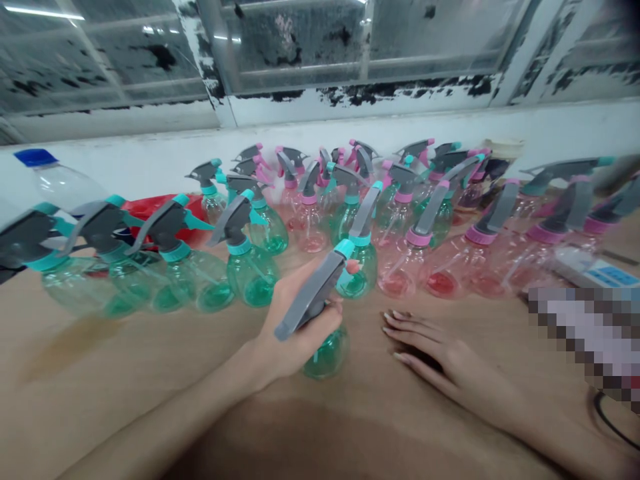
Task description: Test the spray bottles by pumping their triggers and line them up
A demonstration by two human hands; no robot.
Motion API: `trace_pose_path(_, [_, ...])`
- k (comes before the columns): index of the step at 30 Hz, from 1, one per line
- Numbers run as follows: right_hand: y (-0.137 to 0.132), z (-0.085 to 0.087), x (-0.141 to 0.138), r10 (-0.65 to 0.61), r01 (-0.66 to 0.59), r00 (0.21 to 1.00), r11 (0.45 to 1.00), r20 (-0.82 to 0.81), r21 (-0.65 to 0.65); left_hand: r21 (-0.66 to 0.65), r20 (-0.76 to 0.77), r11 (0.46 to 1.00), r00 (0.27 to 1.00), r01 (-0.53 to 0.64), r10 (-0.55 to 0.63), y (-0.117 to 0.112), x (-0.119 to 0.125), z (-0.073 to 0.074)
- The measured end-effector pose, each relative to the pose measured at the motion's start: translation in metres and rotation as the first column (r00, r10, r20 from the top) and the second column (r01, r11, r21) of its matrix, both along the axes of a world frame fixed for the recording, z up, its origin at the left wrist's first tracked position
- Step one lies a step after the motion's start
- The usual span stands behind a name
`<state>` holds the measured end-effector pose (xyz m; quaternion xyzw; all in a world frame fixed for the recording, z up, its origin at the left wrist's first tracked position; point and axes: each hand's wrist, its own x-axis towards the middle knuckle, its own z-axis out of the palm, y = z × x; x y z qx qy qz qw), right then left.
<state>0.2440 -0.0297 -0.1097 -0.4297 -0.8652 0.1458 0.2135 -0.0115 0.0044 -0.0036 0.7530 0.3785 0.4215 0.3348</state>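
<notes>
My left hand [295,333] is wrapped round the neck of a green spray bottle [327,357] with a grey trigger head and a teal nozzle. The bottle is upright at the middle of the table, its nozzle turned away from me. Fingers stretched out, my right hand [440,353] lies on the tabletop to the right of it, holding nothing. Just beyond the held bottle stands another green spray bottle [357,273]. A pink spray bottle [397,273] is the closest one in front of my right fingertips.
Rows of green spray bottles [253,277] and pink spray bottles [447,270] line the table [200,360]. Behind them lie a red bag [150,210] and a clear bottle with a blue cap [36,157]. A white-and-blue box [595,270] sits at right, near a dark cable [607,417].
</notes>
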Motion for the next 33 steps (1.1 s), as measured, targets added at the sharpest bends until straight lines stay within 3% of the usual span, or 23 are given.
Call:
trace_pose_path(8, [0.0,-0.001,0.0,-0.005,0.005,1.0,1.0,-0.026,0.0,-0.01,-0.003,1.0,1.0,0.025,-0.025,0.0,-0.001,-0.001])
trace_pose_path(18, [-0.001,-0.001,0.0,-0.014,0.014,0.998,1.0,-0.055,-0.012,-0.054,-0.034,0.999,0.999,0.003,-0.005,-0.003,0.001,0.009])
trace_pose_path(33, [-0.001,-0.001,0.001,-0.01,0.009,0.998,1.0,-0.068,-0.009,-0.006,-0.024,1.0,1.0,0.007,-0.007,-0.002,0.001,0.004])
